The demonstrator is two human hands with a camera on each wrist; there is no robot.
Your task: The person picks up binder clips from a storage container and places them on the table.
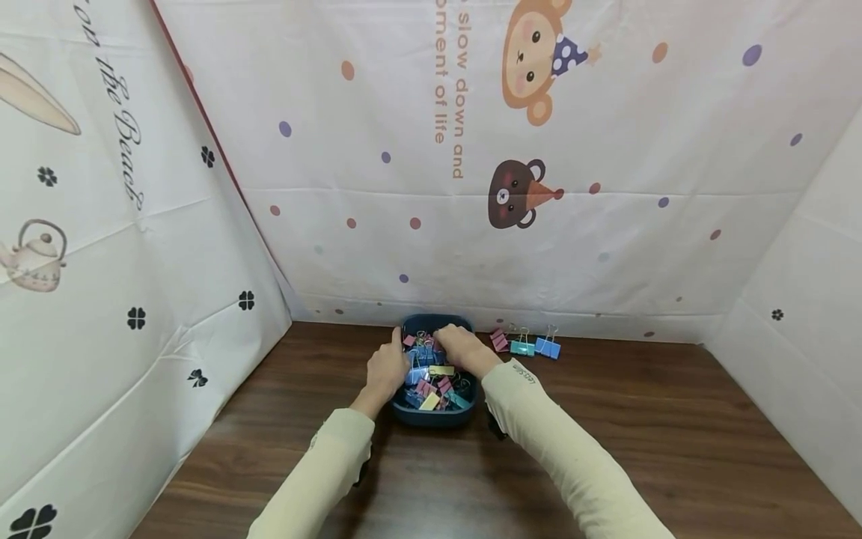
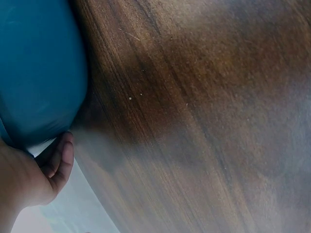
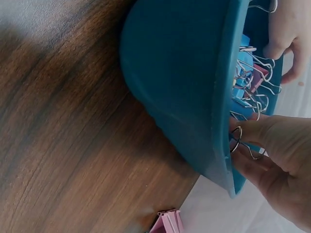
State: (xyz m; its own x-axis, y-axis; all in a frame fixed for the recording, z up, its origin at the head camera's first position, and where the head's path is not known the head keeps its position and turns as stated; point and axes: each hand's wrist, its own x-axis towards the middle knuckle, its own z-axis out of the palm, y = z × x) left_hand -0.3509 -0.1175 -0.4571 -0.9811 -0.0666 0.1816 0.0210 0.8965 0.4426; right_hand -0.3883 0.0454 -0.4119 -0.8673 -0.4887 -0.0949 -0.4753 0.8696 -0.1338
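Note:
A dark blue plastic basket [image 1: 434, 419] stands near the back wall, holding a heap of binder clips [image 1: 431, 372] in blue, pink, yellow and teal. My left hand [image 1: 388, 367] grips the basket's left rim; in the left wrist view its fingers [image 2: 62, 158] curl against the outer wall. Over the right rim, my right hand [image 1: 465, 348] reaches down into the heap. The right wrist view has its thumb and fingers [image 3: 277, 145] pinching a binder clip [image 3: 236, 140] by the inside wall, wire handles showing between them. Most of that clip's body is hidden.
Just right of the basket, a pink clip [image 1: 499, 340], a teal clip [image 1: 522, 347] and a blue clip [image 1: 548, 347] stand in a row along the back. Printed cloth [image 1: 417, 247] hangs behind and at both sides of the brown wooden table [image 1: 640, 419].

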